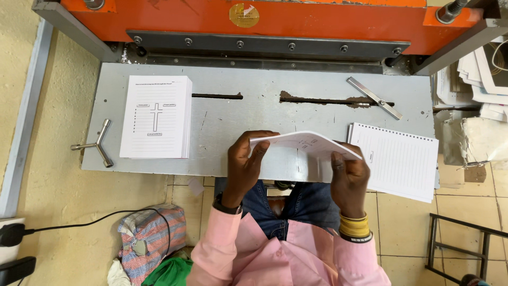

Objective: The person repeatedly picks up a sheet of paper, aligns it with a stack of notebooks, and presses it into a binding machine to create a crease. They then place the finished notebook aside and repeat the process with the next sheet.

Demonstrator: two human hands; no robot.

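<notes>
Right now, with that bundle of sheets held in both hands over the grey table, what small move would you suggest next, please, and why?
Probably lower the bundle of sheets onto the bare grey table and square its edges. Both the left hand and right hand hold it in the air, bowed upward, while the printed stack at left and punched stack at right lie flat.

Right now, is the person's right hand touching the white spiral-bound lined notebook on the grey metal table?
Apart. In the head view the right hand grips the bent white paper sheets, and grey table shows between it and the white spiral-bound lined notebook.
</notes>
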